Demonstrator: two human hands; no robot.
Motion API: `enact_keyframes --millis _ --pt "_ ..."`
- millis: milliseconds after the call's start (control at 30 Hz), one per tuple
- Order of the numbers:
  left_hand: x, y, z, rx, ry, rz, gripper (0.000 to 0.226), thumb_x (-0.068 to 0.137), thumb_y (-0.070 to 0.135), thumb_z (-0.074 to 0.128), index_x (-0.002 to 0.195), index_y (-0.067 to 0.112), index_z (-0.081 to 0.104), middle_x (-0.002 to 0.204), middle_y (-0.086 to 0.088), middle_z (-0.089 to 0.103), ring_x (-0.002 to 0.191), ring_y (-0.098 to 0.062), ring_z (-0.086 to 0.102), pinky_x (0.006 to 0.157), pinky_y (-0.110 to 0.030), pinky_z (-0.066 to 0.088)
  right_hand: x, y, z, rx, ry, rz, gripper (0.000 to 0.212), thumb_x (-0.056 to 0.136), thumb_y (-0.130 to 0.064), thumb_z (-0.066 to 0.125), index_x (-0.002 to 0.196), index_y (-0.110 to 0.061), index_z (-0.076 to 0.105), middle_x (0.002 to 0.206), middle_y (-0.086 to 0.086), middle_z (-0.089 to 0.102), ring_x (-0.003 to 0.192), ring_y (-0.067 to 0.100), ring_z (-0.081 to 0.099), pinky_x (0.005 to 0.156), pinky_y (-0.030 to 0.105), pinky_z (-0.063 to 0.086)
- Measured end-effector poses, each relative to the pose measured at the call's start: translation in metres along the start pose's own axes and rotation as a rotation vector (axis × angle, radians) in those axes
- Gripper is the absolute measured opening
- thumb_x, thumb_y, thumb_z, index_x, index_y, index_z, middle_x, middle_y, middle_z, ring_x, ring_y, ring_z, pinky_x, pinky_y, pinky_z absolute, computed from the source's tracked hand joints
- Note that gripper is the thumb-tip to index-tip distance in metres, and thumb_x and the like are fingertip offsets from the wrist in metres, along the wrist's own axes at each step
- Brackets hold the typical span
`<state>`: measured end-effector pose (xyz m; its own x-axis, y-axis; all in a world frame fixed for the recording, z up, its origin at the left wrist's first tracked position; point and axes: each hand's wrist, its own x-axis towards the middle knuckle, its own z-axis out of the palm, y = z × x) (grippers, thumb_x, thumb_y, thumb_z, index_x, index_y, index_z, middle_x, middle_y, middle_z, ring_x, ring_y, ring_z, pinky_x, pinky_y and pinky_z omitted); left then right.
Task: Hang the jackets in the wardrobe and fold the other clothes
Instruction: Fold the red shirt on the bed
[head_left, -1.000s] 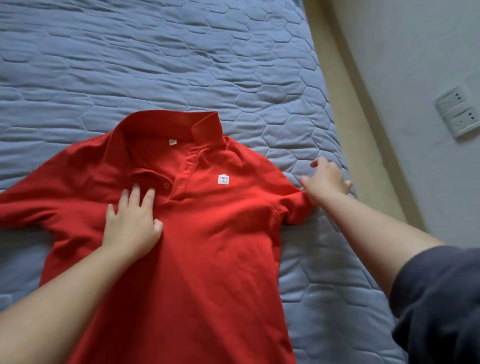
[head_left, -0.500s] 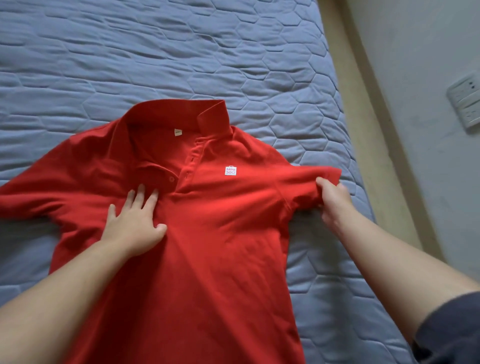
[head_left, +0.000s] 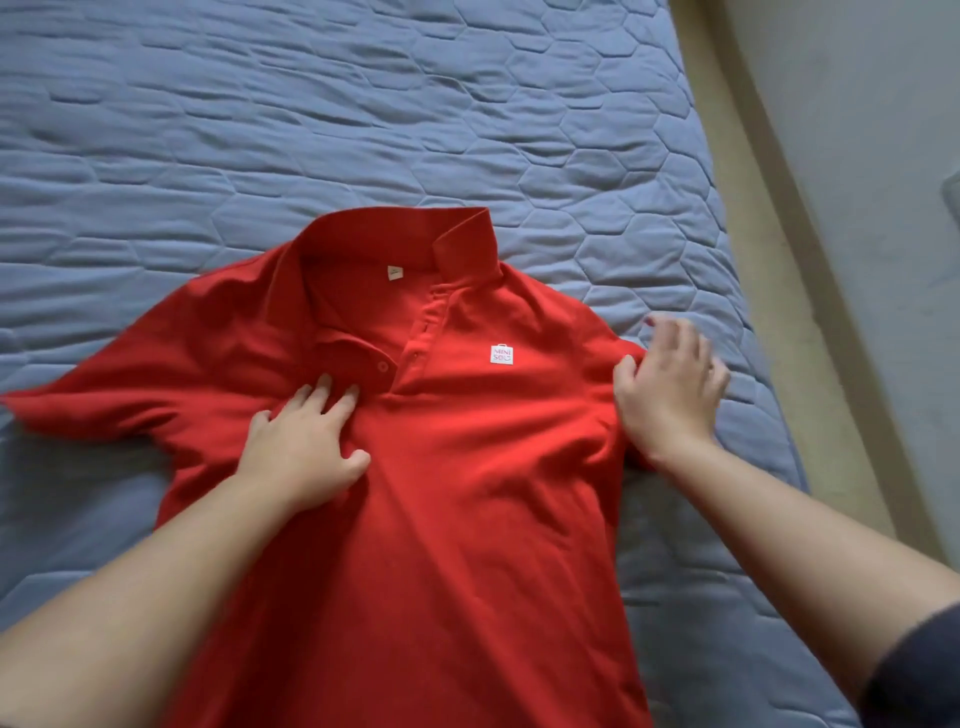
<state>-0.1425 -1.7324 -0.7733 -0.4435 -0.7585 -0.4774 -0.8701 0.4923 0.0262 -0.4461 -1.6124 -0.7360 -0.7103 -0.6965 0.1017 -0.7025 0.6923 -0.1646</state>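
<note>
A red polo shirt (head_left: 457, 467) lies face up on the blue quilted bed, collar away from me, with a small white logo on the chest. My left hand (head_left: 306, 441) presses flat on the chest just below the button placket, fingers straight. My right hand (head_left: 670, 384) lies palm down over the shirt's right sleeve at the shoulder, fingers spread and blurred by motion, thumb on the red cloth. That sleeve is mostly hidden under the hand. The shirt's other sleeve (head_left: 78, 405) lies spread out to the left.
The blue quilted bedspread (head_left: 363, 130) fills most of the view. The bed's right edge meets a beige frame strip (head_left: 779, 260) and a grey wall (head_left: 872, 156) beyond it.
My right hand had pulled the right sleeve outward by its edge; now it has moved inward and lies over the sleeve at the shoulder. My left hand stays pressed on the chest.
</note>
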Motion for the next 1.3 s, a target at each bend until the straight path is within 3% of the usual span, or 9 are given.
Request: enact_keyframes --millis 167,400,567,767,900,1000,1100,1200,1300 --pt "0.023 -0.009 -0.031 -0.264 0.416 -0.137 0.044 0.081 0.025 0.059 0.123 0.012 0.056 0.12 -0.014 0.054 0.111 -0.035 0.051 0.088 -0.046 0.044 -0.01 -0.094 0.038 0.044 -0.441 -0.519 0.051 0.094 -0.031 0.047 0.143 -0.023 0.036 0.157 0.003 0.024 0.144 0.02 0.022 0.11 0.043 0.029" --pt "0.079 -0.01 -0.051 -0.345 0.225 0.313 0.08 0.085 0.014 0.053 0.153 0.023 0.013 0.161 0.003 0.007 0.147 -0.013 0.014 0.118 -0.039 0.021 0.023 -0.121 0.081 -0.05 -0.585 -0.361 0.061 0.097 -0.055 0.031 0.151 -0.038 0.008 0.162 -0.003 -0.006 0.148 0.025 -0.006 0.111 0.066 0.009" --pt "0.112 0.001 -0.04 -0.132 -0.039 0.167 0.07 0.096 0.038 0.036 0.153 0.023 -0.001 0.161 -0.003 -0.011 0.148 -0.014 -0.003 0.118 -0.048 0.004 0.021 -0.116 0.103 -0.081 -0.662 -0.327 0.066 0.094 -0.063 0.025 0.149 -0.044 -0.004 0.16 -0.008 -0.018 0.147 0.022 -0.016 0.108 0.07 -0.001" --pt "0.081 -0.011 -0.02 -0.077 0.214 0.187 0.067 0.097 0.051 0.027 0.153 0.026 0.002 0.162 -0.003 -0.004 0.148 -0.015 -0.001 0.117 -0.051 0.0 0.03 -0.118 0.099 -0.12 -0.711 -0.311 0.066 0.094 -0.062 0.029 0.149 -0.045 -0.004 0.159 -0.009 -0.02 0.147 0.022 -0.016 0.107 0.071 0.002" --pt "0.02 -0.085 -0.013 -0.068 0.483 -0.103 0.065 0.094 0.044 0.043 0.15 0.017 0.025 0.16 -0.009 0.014 0.148 -0.022 0.008 0.114 -0.058 -0.001 0.012 -0.142 0.075 -0.133 -0.694 -0.22 0.065 0.097 -0.046 0.037 0.152 -0.036 0.002 0.161 -0.004 -0.011 0.148 0.026 -0.006 0.108 0.069 0.01" --pt "-0.019 -0.149 -0.011 -0.311 0.525 -0.491 0.069 0.089 0.04 0.055 0.146 0.01 0.031 0.154 -0.017 0.026 0.144 -0.031 0.021 0.113 -0.055 0.013 -0.032 -0.157 0.06 -0.062 -0.508 -0.274 0.067 0.093 -0.031 0.043 0.152 -0.028 0.011 0.162 0.0 -0.001 0.148 0.028 0.002 0.112 0.062 0.014" --pt "-0.035 -0.183 -0.017 -1.022 0.382 -0.826 0.045 0.088 0.038 0.062 0.122 0.01 0.053 0.13 -0.016 0.054 0.12 -0.035 0.051 0.094 -0.04 0.041 -0.071 -0.181 0.051 0.001 -0.506 -0.346 0.071 0.091 -0.028 0.046 0.152 -0.03 0.011 0.162 0.0 -0.004 0.148 0.026 -0.003 0.113 0.061 0.012" --pt "-0.037 -0.186 -0.022 -1.711 0.097 -0.781 0.019 0.089 0.039 0.059 0.093 0.021 0.057 0.087 -0.001 0.063 0.069 -0.016 0.059 0.058 -0.024 0.046 -0.093 -0.21 0.045 0.058 -0.535 -0.44 0.069 0.091 -0.029 0.05 0.151 -0.029 0.017 0.162 0.0 0.0 0.149 0.023 0.001 0.116 0.053 0.014" --pt "-0.033 -0.18 -0.017 -1.672 0.032 -0.726 0.016 0.084 0.03 0.068 0.086 0.019 0.057 0.069 0.0 0.056 0.051 -0.011 0.048 0.046 -0.018 0.042 -0.118 -0.237 0.041 0.185 -0.58 -0.625 0.066 0.087 -0.03 0.054 0.147 -0.028 0.029 0.158 0.001 0.02 0.146 0.019 0.018 0.116 0.041 0.024"
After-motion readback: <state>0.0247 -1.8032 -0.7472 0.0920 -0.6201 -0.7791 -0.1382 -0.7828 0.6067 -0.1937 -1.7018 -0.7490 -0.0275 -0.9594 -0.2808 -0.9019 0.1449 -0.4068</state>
